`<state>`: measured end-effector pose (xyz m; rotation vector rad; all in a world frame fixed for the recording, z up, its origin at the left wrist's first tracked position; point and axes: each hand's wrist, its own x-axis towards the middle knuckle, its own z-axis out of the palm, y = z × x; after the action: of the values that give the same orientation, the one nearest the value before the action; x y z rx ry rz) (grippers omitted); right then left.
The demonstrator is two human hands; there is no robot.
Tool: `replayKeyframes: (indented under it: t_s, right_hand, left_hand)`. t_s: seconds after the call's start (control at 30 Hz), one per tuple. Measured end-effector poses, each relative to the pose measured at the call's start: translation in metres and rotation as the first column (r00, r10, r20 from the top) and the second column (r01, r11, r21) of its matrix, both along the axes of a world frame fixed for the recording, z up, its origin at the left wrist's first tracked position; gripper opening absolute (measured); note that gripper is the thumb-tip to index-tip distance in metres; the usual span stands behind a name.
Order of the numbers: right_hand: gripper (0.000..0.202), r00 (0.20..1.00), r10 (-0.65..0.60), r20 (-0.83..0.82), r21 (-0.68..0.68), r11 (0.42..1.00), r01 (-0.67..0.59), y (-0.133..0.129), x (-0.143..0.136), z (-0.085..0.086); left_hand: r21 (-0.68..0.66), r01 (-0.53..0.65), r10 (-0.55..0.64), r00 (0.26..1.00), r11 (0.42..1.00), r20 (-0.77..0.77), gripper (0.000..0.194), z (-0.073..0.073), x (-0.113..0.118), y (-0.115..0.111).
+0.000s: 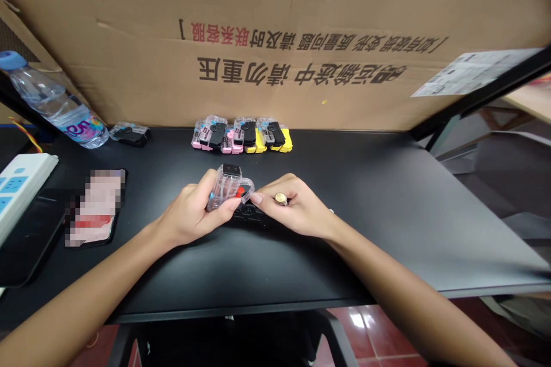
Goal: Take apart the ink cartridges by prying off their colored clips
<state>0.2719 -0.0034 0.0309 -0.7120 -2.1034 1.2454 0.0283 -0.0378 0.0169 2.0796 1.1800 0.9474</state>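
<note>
- One clear case [220, 190] shows in the head view, gripped by the left hand [193, 209] above the black table [344, 183].
- Its long axis tilts, the top leaning away and slightly right; the left hand is nearer, wrapped around its side, thumb by the red button [240, 191].
- The clear loop [249, 185] curves off the case toward the right hand [295, 206], which is curled, thumb tip touching the loop's end; I cannot tell whether it pinches it.
- Containers: the bottle [55, 104], far left, holds clear liquid; the held case's contents are too small to tell.
</note>
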Motion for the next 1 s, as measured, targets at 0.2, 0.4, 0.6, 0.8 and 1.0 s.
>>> replayKeyframes:
  t_s: [0.2,0.4,0.6,0.8,1.0]
  right_hand:
    - [0.066,1.000,-0.006,-0.008,-0.137,0.991,0.005,0.000,0.000,0.002]
    - [0.058,0.998,0.007,0.063,-0.166,0.986,0.003,0.005,0.000,0.000]
    - [0.036,0.985,-0.173,-0.025,0.114,0.978,0.175,0.001,-0.002,-0.007]
    - [0.024,0.989,-0.146,-0.010,0.157,0.977,0.145,-0.002,-0.005,-0.010]
    - [0.024,0.988,-0.153,-0.025,0.082,0.985,0.154,-0.001,-0.005,-0.006]
  left_hand:
    - [-0.053,-0.007,0.007,1.000,0.999,0.014,0.031,0.002,0.001,0.002]
    - [-0.047,-0.023,0.025,0.999,0.999,0.044,0.028,-0.001,-0.001,0.004]
    - [-0.054,-0.110,0.116,0.988,0.992,0.106,0.027,-0.002,0.003,0.005]
    - [-0.085,-0.105,0.114,0.989,0.991,0.099,0.025,0.001,0.005,0.003]
    - [-0.078,-0.101,0.108,0.989,0.992,0.101,0.025,0.002,0.005,0.003]
